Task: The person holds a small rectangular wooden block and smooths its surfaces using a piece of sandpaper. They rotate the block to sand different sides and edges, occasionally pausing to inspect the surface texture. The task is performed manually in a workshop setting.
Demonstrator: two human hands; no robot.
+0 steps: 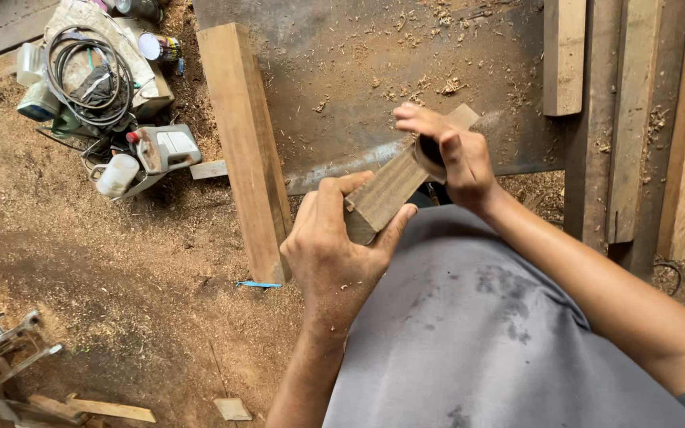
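Your left hand [333, 252], closest to you, is clenched around the near end of the small wooden block [394, 186]; your right hand [452, 154] presses a folded sanding pad [428, 154] on its far end. Sanding looks underway: next stroke needs firm bracing.

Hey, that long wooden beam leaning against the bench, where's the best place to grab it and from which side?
Probably grip the long wooden beam near its middle, coming from its left side over the sawdust floor. Its long straight faces are bare there, while the bench crowds the right side and the power tool sits near the upper stretch.
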